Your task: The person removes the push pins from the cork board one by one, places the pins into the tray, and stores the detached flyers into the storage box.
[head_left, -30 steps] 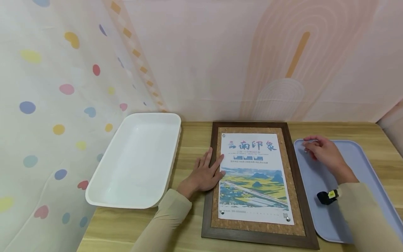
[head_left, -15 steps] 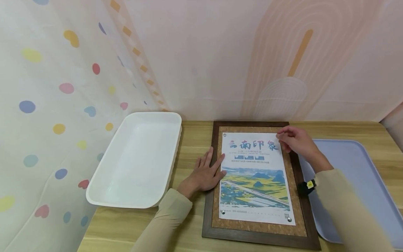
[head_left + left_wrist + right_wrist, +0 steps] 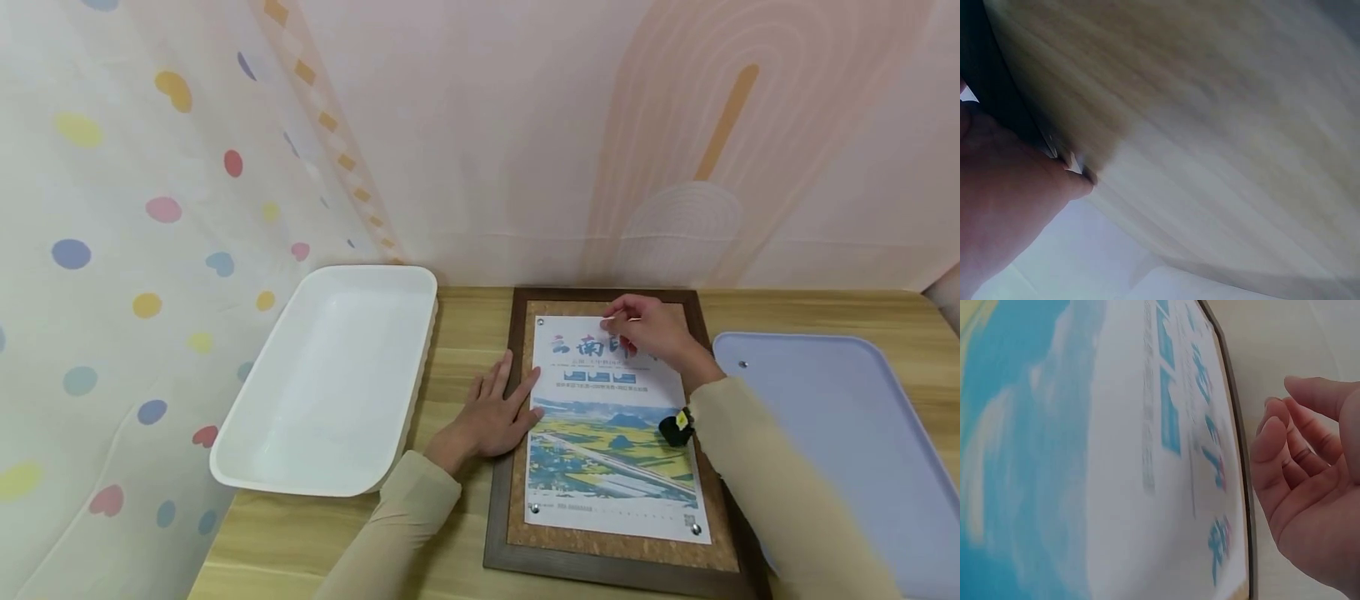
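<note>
A printed landscape poster [image 3: 611, 462] lies on a cork board [image 3: 622, 557] with a dark wooden frame [image 3: 585, 568]. Silver pushpins show at its top left [image 3: 540, 322], bottom left and bottom right corners. My left hand [image 3: 491, 414] rests with spread fingers across the frame's left side, fingertips on the poster's edge. Over the poster's top edge is my right hand [image 3: 651, 332], hiding part of the title and the top right corner. In the right wrist view its fingers [image 3: 1269, 440] are loosely bent, thumb apart, with nothing between them.
A blue tray [image 3: 825, 467] lies right of the board, with one small silver pushpin [image 3: 743, 363] near its top left. On the left stands a deep white bin [image 3: 322, 383]. A patterned cloth wall [image 3: 487, 150] borders the wooden table [image 3: 468, 321] behind.
My right hand has moved left from the blue tray, past the poster's top right corner, to the middle of its top edge. A pushpin on the tray is now uncovered. My left hand stays put.
</note>
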A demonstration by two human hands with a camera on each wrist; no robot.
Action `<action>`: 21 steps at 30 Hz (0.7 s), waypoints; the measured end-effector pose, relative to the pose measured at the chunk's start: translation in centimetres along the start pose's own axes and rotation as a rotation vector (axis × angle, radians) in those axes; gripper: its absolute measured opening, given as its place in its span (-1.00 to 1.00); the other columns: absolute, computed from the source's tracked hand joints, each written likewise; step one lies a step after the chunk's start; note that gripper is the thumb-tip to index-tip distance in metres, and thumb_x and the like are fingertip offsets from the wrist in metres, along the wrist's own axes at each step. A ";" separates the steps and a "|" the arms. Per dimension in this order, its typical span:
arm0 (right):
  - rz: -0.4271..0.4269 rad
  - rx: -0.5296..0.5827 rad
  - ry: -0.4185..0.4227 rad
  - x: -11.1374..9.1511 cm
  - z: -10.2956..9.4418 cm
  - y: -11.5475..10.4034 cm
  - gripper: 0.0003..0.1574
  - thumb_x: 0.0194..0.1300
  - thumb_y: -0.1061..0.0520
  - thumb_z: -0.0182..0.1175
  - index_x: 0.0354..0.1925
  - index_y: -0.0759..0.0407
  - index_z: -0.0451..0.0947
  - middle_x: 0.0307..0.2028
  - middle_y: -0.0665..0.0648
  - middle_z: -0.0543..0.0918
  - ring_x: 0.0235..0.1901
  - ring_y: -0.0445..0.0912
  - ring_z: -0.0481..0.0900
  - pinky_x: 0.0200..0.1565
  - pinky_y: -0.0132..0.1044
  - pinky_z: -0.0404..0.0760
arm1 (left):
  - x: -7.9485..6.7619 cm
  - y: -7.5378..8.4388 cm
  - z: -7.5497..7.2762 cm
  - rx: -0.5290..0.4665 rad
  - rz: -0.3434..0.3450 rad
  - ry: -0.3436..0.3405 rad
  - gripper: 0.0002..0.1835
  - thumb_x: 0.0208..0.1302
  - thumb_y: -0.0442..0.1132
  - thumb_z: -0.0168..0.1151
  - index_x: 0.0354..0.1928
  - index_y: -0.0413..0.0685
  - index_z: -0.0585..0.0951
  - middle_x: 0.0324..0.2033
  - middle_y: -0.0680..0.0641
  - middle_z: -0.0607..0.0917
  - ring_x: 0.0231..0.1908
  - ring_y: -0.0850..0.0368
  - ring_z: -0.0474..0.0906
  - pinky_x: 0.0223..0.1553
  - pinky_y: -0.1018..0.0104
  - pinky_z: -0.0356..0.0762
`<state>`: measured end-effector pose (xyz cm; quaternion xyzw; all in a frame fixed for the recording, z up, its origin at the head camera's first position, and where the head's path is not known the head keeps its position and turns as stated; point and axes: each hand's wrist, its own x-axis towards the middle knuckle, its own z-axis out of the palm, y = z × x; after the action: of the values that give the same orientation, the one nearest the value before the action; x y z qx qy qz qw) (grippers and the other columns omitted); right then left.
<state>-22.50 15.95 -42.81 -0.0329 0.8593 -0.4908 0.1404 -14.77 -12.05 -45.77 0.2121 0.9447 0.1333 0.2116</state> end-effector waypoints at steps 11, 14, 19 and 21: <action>-0.008 0.013 -0.053 2.1 3.5 -1.5 -0.68 0.43 0.05 0.19 0.07 0.16 0.55 -0.37 0.18 0.55 -0.53 -0.04 0.49 -0.40 -0.28 0.54 | -0.2 0.1 -0.4 0.019 -0.010 -0.004 -0.30 0.54 0.24 -0.30 0.60 0.31 -0.15 0.55 -0.15 -0.42 0.55 -0.11 -0.43 0.48 -0.18 -0.34; -0.017 0.017 -0.071 2.4 4.2 -1.7 -0.70 0.44 0.07 0.17 0.06 0.15 0.55 -0.39 0.16 0.53 -0.56 -0.06 0.46 -0.44 -0.29 0.53 | -0.3 0.2 -0.4 0.013 -0.010 -0.010 -0.30 0.54 0.24 -0.30 0.60 0.29 -0.14 0.55 -0.16 -0.42 0.55 -0.12 -0.42 0.48 -0.18 -0.34; -0.058 0.013 -0.091 2.9 5.2 -1.8 -0.74 0.45 0.12 0.14 0.04 0.17 0.56 -0.42 0.14 0.53 -0.61 -0.08 0.43 -0.48 -0.28 0.48 | -0.6 0.1 -0.3 0.013 -0.011 -0.004 -0.30 0.54 0.23 -0.29 0.60 0.28 -0.12 0.56 -0.17 -0.40 0.55 -0.12 -0.40 0.48 -0.18 -0.32; -0.063 -0.003 -0.087 3.1 5.5 -1.8 -0.75 0.44 0.13 0.14 0.03 0.16 0.56 -0.45 0.12 0.53 -0.63 -0.08 0.42 -0.50 -0.29 0.47 | -0.6 0.2 -0.3 0.009 -0.005 -0.003 -0.30 0.54 0.23 -0.29 0.60 0.27 -0.12 0.56 -0.18 -0.40 0.55 -0.12 -0.40 0.48 -0.19 -0.31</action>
<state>-24.09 9.82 -44.51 -0.0814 0.8515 -0.4920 0.1620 -14.34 -12.24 -45.27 0.2108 0.9456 0.1281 0.2123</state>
